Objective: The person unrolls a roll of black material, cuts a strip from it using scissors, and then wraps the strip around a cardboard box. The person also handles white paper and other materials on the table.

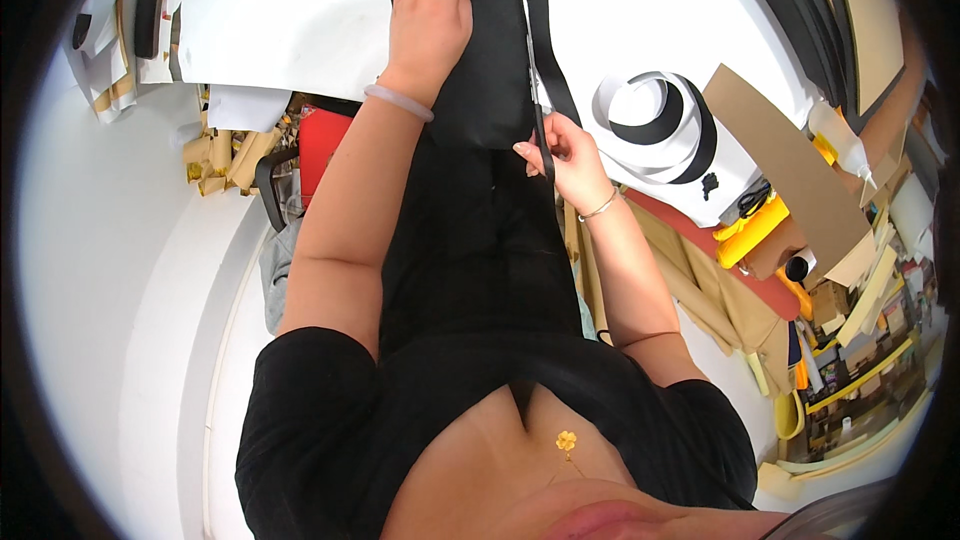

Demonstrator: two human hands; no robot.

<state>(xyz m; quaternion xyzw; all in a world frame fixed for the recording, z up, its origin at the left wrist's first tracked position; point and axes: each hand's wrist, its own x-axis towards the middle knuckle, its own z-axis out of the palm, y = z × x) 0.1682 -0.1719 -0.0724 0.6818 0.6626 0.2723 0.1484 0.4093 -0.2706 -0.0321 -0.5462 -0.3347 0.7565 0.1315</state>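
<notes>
A black sheet of leather-like material (490,50) lies on the white worktable (280,20) and reaches its near edge. My left hand (432,25) presses flat on its far left part, fingers stretched out. In my right hand (570,165) is a pair of scissors (531,50) with black handles, its long blades pointing away from me. Along the sheet's right side runs a narrow strip (562,90), parted from the main piece near the scissors' handles. White shows through that gap. Farther up, the blades lie over the black material.
Right of the sheet sits a loose white and black coil (690,130). Beyond it are a brown board (790,170), black sheets (800,20), a nozzle bottle (850,152) and a yellow object (752,230). A red item (322,150) stands below the table's left side.
</notes>
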